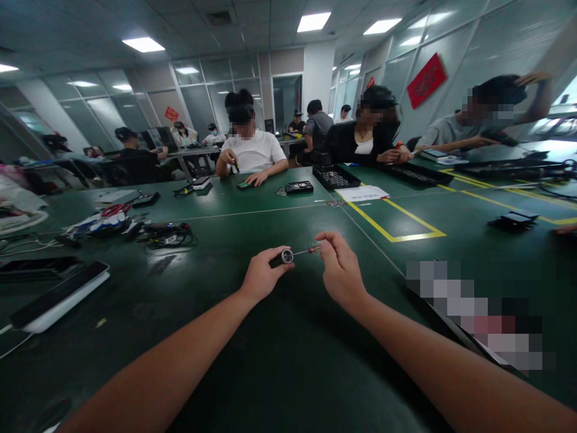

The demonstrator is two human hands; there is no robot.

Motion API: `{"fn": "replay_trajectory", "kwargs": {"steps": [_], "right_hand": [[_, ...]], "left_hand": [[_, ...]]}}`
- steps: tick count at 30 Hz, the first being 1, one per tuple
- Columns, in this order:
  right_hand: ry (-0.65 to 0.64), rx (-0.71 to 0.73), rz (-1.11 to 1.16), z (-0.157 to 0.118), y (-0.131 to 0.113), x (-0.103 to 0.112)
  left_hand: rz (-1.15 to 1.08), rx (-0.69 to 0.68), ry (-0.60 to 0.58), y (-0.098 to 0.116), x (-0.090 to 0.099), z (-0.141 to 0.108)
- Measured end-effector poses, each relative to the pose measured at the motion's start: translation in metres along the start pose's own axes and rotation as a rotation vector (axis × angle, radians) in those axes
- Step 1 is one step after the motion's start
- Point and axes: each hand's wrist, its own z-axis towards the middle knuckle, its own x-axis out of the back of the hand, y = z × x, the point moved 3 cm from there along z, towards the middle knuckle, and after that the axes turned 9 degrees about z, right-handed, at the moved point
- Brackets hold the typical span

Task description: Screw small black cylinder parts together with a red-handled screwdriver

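Smooth green tabletop point(279, 361); dark cylinder point(282, 258) and slim metal rod point(302, 252) in fingers point(336, 243).

dark green table point(279, 355) before me, my black tube point(277, 261) silvery at its rim, my slim tool point(309, 250) silvery with a red band, yellow tape point(418, 238), white paper point(360, 193), red wall sign point(427, 81), black-topped white box point(63, 294)

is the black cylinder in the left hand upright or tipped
Tipped: the black cylinder is held sideways in the left hand, its round end turned rightward, not up.
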Motion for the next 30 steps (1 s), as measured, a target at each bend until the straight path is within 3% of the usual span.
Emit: {"fn": "replay_trajectory", "kwargs": {"steps": [7,13,17,19,20,25,30], "right_hand": [[-0.058,-0.027,-0.033,0.000,0.003,-0.002],[0.050,-0.116,0.149,0.004,0.012,-0.003],[0.155,-0.326,0.373,0.011,0.033,-0.004],[0.148,-0.495,0.532,0.013,0.046,-0.006],[0.157,-0.512,0.545,0.014,0.050,-0.006],[0.218,-0.456,0.543,0.013,0.050,-0.004],[0.166,-0.331,0.420,0.010,0.031,-0.007]], "left_hand": [[0.026,-0.015,-0.011,0.000,0.001,0.000],[0.067,-0.019,-0.020,0.005,0.003,-0.001],[0.196,-0.089,-0.057,0.013,0.006,-0.002],[0.243,-0.112,-0.047,0.014,0.008,-0.002],[0.257,-0.108,-0.040,0.013,0.009,-0.001],[0.263,-0.050,-0.041,0.008,0.010,0.002],[0.235,-0.048,-0.057,0.008,0.010,0.000]]}}
